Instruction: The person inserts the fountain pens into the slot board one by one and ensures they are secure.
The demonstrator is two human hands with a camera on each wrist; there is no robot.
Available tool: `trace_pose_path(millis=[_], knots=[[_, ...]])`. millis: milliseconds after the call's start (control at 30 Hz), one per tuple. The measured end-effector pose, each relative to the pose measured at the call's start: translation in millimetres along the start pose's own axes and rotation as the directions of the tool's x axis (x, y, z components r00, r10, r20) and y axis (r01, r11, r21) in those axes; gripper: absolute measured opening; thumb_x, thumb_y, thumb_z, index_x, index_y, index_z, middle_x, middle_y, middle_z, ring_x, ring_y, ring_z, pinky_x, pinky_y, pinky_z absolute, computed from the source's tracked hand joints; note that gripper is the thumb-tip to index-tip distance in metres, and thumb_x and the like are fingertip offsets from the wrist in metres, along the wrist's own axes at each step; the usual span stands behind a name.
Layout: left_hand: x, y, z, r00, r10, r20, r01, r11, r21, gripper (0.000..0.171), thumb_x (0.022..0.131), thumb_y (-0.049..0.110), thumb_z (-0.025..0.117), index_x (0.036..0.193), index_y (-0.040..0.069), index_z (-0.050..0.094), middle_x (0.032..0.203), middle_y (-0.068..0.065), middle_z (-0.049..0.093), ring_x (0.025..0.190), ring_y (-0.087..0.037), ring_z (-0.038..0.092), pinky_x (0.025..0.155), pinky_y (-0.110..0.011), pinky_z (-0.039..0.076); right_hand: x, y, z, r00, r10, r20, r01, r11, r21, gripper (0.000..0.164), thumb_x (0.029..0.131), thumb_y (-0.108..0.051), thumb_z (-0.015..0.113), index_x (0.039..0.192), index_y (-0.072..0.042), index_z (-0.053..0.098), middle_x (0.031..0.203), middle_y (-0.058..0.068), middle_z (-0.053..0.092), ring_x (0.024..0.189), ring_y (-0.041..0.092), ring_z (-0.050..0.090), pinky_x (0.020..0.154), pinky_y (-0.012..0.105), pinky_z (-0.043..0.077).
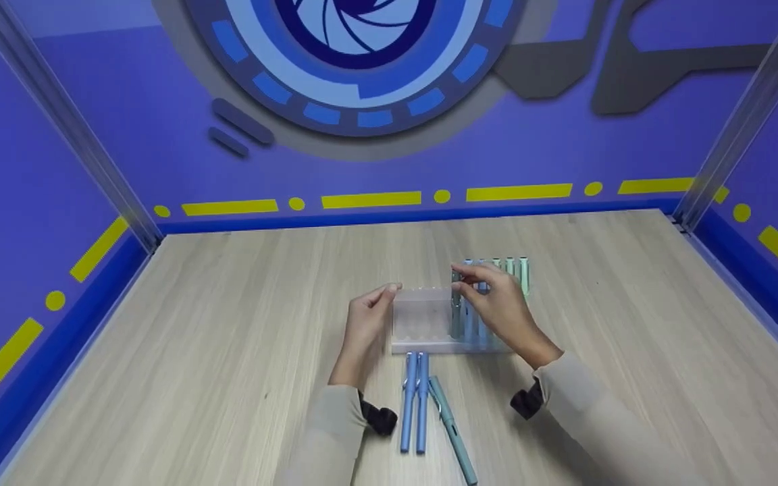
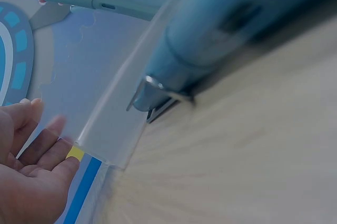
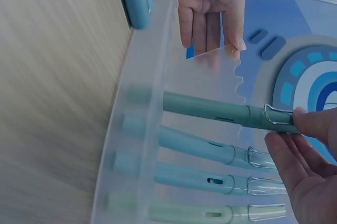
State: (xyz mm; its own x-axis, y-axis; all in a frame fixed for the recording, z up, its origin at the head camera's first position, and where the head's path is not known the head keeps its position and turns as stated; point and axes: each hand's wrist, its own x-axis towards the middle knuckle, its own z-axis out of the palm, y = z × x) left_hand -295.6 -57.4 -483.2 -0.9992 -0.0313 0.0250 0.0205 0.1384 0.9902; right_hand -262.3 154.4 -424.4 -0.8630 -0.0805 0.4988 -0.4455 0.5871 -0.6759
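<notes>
A clear plastic pen stand (image 1: 423,320) with a scalloped top edge stands upright on the table. My left hand (image 1: 365,324) holds its upper left corner, thumb at the edge and fingers behind the panel. With thumb and fingertips, my right hand (image 1: 500,307) pinches a dark green pen (image 3: 210,109) near the clip end. That pen is upright, its other end behind the stand's front lip. Beside it, a row of blue pens (image 3: 192,176) and light green pens (image 3: 189,213) fills the stand's right part, partly hidden by the right hand in the head view.
Two blue pens (image 1: 422,412) lie side by side on the wooden table (image 1: 227,351) in front of the stand. A green pen (image 1: 455,435) lies slanted to their right, between the forearms. Blue printed panels (image 1: 389,169) enclose the table at the back and sides.
</notes>
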Motion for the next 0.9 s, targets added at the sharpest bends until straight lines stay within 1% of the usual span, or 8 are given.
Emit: trace_pose_path(millis=[133,233,400,467,533,767,900], knots=[[-0.8,-0.1,-0.2,1.0,-0.004,-0.002,0.004,1.0,0.004,0.036,0.097,0.037,0.056,0.119,0.011,0.067,0.128,-0.007,0.064,0.128,-0.024,0.054,0.111,-0.037,0.042,2.1,-2.5,-2.9,0.998,-0.051,0.022,0.052,0.997,-0.048,0.031,0.084,-0.004,0.072,0.115,-0.008,0.07,0.105,0.007,0.07,0.092,0.018,0.069,0.084,0.032,0.059],[-1.1,-0.4,-0.1,1.0,-0.003,-0.004,0.003,1.0,0.01,0.036,0.097,0.036,0.056,0.119,0.01,0.067,0.128,-0.007,0.064,0.128,-0.025,0.054,0.111,-0.038,0.042,3.5,-3.2,-5.1,0.995,-0.095,0.029,0.097,0.99,-0.103,0.029,0.083,-0.004,0.073,0.112,-0.008,0.071,0.104,0.007,0.069,0.093,0.019,0.069,0.085,0.032,0.059],[-0.4,-0.1,0.5,1.0,-0.023,0.006,0.023,0.997,-0.07,0.035,0.097,0.032,0.057,0.119,0.008,0.067,0.131,-0.009,0.062,0.131,-0.025,0.051,0.113,-0.039,0.04,8.1,-2.1,-7.2,0.975,-0.223,0.023,0.223,0.953,-0.206,0.027,0.08,-0.006,0.076,0.107,-0.004,0.072,0.104,0.01,0.069,0.098,0.024,0.066,0.085,0.034,0.059],[-0.1,0.4,0.6,1.0,-0.029,0.009,0.03,0.995,-0.095,0.035,0.096,0.032,0.058,0.119,0.008,0.067,0.131,-0.009,0.062,0.131,-0.025,0.051,0.113,-0.039,0.04,10.0,-1.4,-7.5,0.965,-0.26,0.026,0.258,0.936,-0.241,0.026,0.08,-0.007,0.076,0.106,-0.003,0.073,0.104,0.011,0.069,0.099,0.025,0.065,0.084,0.034,0.059],[-0.1,0.3,0.5,1.0,-0.026,0.008,0.027,0.996,-0.086,0.035,0.096,0.033,0.058,0.119,0.008,0.067,0.131,-0.009,0.062,0.131,-0.025,0.051,0.113,-0.039,0.04,11.3,-0.8,-7.8,0.961,-0.275,0.034,0.275,0.925,-0.262,0.025,0.08,-0.007,0.076,0.105,-0.003,0.073,0.104,0.01,0.069,0.099,0.025,0.063,0.083,0.033,0.059],[0.3,0.9,0.8,0.999,-0.054,0.005,0.054,0.995,-0.082,0.036,0.096,0.035,0.058,0.12,0.01,0.067,0.131,-0.006,0.063,0.131,-0.023,0.051,0.113,-0.036,0.04,16.1,2.3,-8.8,0.954,-0.292,0.064,0.297,0.899,-0.321,0.025,0.081,-0.008,0.075,0.106,-0.004,0.073,0.105,0.008,0.069,0.099,0.023,0.061,0.084,0.031,0.058],[0.9,0.5,0.7,0.999,-0.036,0.0,0.036,0.998,-0.047,0.035,0.096,0.034,0.058,0.119,0.01,0.068,0.13,-0.007,0.063,0.13,-0.024,0.052,0.112,-0.038,0.041,18.9,6.4,-8.3,0.95,-0.305,0.07,0.31,0.889,-0.336,0.024,0.082,-0.009,0.075,0.105,-0.004,0.073,0.104,0.008,0.07,0.098,0.023,0.06,0.082,0.032,0.058]])
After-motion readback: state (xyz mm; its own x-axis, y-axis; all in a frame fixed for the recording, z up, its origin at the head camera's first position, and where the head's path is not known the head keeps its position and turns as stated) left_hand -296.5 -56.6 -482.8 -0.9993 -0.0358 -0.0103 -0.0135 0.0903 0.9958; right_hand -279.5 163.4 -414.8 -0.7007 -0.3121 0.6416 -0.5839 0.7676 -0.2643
